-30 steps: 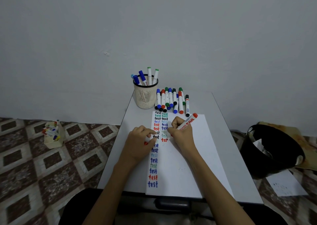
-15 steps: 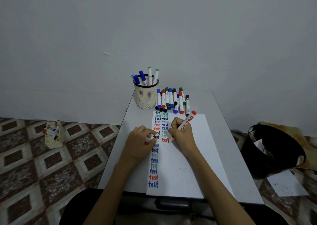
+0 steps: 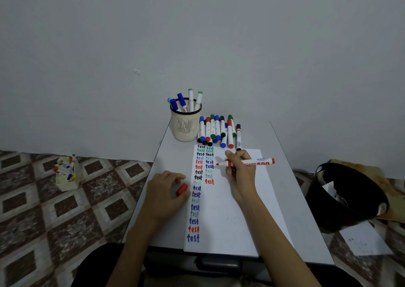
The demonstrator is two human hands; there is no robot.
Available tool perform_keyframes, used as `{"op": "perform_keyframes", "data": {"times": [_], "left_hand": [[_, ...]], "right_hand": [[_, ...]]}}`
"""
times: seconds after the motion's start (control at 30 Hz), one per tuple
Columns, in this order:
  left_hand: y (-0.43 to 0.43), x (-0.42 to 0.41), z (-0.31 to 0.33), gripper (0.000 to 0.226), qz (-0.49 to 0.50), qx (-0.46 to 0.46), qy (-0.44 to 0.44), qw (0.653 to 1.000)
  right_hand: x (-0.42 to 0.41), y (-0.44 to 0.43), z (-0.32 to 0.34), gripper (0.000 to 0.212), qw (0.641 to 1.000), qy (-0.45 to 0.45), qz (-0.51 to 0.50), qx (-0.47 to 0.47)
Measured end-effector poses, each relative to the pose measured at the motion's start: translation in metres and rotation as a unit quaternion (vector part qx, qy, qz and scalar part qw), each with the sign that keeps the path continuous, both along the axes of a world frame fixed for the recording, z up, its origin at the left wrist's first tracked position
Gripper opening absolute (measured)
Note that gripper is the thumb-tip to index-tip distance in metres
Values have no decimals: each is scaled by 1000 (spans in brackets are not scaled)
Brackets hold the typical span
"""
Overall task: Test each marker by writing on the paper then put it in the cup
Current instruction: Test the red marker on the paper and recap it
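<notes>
- Firstly, on the tiled floor at far left, a small cream box (image 3: 66,173) holding assorted markers; well apart from the table (image 3: 292,199).
- Left hand (image 3: 164,193): resting on the table at the paper's left edge; fingers curled, gripping a red cap (image 3: 182,189) between thumb and fingers.
- Cup (image 3: 185,124): cream mesh, black rim, upright at the table's far edge; blue and green markers standing in it.
- Paper (image 3: 223,221): white sheet lying lengthwise on the table; two columns of the word "test" in black, green, blue and red; the lowest entry of the right column is red (image 3: 209,181).
- Loose markers (image 3: 217,131): a row lying just right of the cup, beyond the paper's far edge.
- Right hand (image 3: 241,173): over the paper; fingers closed round the red marker (image 3: 260,162); marker uncapped, held roughly level, tip pointing left beside the right column; contact with the sheet cannot be determined.
- Black bin (image 3: 346,197): on the floor right of the table; a white sheet (image 3: 366,240) lying beside it.
</notes>
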State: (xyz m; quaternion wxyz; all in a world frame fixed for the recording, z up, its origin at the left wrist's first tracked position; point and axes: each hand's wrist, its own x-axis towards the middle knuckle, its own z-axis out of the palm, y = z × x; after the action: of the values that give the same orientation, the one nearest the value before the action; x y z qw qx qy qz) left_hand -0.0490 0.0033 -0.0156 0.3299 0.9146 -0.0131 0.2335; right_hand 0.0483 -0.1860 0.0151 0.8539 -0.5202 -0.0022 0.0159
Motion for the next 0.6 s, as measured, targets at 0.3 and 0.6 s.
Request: {"op": "perform_keyframes", "data": {"times": [0.3, 0.6], "left_hand": [[-19, 9, 23, 17, 9, -197, -36, 980], [-18, 11, 24, 21, 3, -279, -9, 960]], "right_hand": [[-5, 2, 6, 15, 979, -25, 169, 114], [-4, 1, 3, 12, 985, -40, 162, 53]]}}
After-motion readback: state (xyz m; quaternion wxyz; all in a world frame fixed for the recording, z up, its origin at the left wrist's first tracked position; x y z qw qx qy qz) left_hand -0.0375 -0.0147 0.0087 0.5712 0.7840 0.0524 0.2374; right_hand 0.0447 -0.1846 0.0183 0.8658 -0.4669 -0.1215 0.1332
